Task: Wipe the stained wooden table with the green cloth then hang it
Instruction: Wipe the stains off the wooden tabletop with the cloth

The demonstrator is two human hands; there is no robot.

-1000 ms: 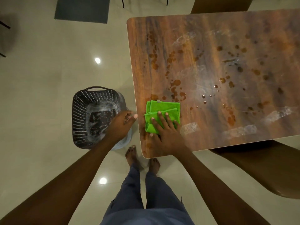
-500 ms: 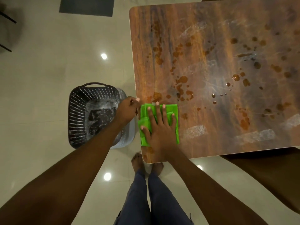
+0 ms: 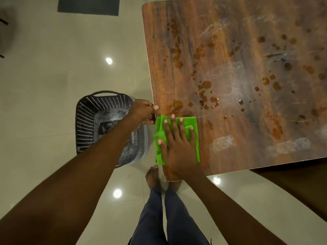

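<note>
The wooden table point(image 3: 235, 29) fills the upper right, and brown stains point(image 3: 205, 84) are spattered across its top. A folded green cloth point(image 3: 192, 122) lies at the table's near left corner, partly over the left edge. My right hand point(image 3: 177, 144) presses flat on the cloth with straight, spread fingers. My left hand point(image 3: 141, 110) is at the table's left edge just beyond the cloth, with its thumb on top and its fingers curled under the edge.
A dark perforated plastic basket point(image 3: 88, 121) stands on the tiled floor left of the table, under my left forearm. A brown chair point(image 3: 292, 188) sits at the table's near right side. A dark mat point(image 3: 88, 6) lies far back. My bare feet stand below the table corner.
My right hand has slid the cloth left to the table's edge. My left hand has moved from over the basket to the table's left edge and taken hold of it.
</note>
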